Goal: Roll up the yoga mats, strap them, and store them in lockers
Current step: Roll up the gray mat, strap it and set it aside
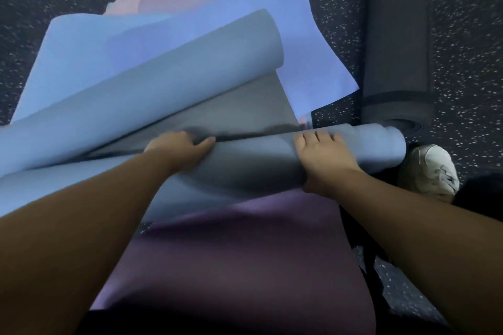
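Blue mat [245,168] roll's axis lies 9-to-3; my left hand [177,151] and right hand [322,156] clasp it, unrolled length toward 11.

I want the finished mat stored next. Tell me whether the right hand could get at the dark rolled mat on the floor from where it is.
Probably yes. The dark rolled mat lies uncovered on the floor just beyond the right hand, nothing between them. But both hands are on the blue-grey mat, so the right one must let go first.
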The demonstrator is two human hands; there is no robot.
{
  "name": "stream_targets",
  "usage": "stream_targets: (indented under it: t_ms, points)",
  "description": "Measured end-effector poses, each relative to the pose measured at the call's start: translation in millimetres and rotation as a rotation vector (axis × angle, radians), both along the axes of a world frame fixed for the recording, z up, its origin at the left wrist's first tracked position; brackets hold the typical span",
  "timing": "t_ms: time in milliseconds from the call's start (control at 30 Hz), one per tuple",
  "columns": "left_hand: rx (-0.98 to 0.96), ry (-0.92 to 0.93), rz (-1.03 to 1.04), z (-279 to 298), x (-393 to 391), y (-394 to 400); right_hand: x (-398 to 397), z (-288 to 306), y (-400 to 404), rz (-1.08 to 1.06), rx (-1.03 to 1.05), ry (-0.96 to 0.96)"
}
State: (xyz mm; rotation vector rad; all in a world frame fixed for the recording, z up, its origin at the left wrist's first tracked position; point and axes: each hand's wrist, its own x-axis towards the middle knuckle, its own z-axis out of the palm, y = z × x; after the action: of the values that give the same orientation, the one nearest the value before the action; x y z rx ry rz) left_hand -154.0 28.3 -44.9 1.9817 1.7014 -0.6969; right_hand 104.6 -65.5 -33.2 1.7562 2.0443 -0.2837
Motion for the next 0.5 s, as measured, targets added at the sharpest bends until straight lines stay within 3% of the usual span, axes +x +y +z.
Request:
stream_targets:
  t_ms: [100, 200, 300, 500]
  points:
    - [-0.039, -0.048, 0.01, -7, 0, -39, 2, 0, -26, 0.053, 0.022, -0.057]
    - [-0.079, -0.035, -0.011, -9, 6, -70, 5, -10, -60, 0.016, 0.093, 0.019]
    - [-0.043, -0.003, -0.06, -3, 14, -90, 2, -16, -77, -0.069, 0.027, -0.002]
    - [-0.005, -0.063, -0.307, 9, 26, -130, -5, 3, -86, -0.141, -0.022, 0.014]
